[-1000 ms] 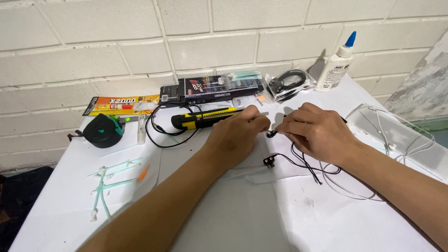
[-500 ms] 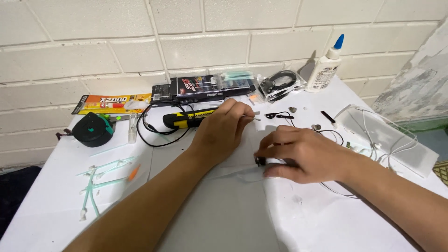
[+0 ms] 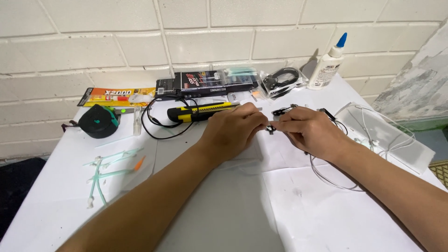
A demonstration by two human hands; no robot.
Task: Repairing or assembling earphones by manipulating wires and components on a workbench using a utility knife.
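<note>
Where both hands [image 3: 275,128] meet, earbud [image 3: 270,129] crosswise.

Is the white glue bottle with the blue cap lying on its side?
No, the glue bottle stands upright at the back of the table, against the brick wall.

Two bare forearms, no sleeves, watch, rings or gloves showing: left hand [image 3: 233,133] at frame centre on an arm entering from the lower left, right hand [image 3: 308,133] just right of centre on an arm from the lower right.
</note>
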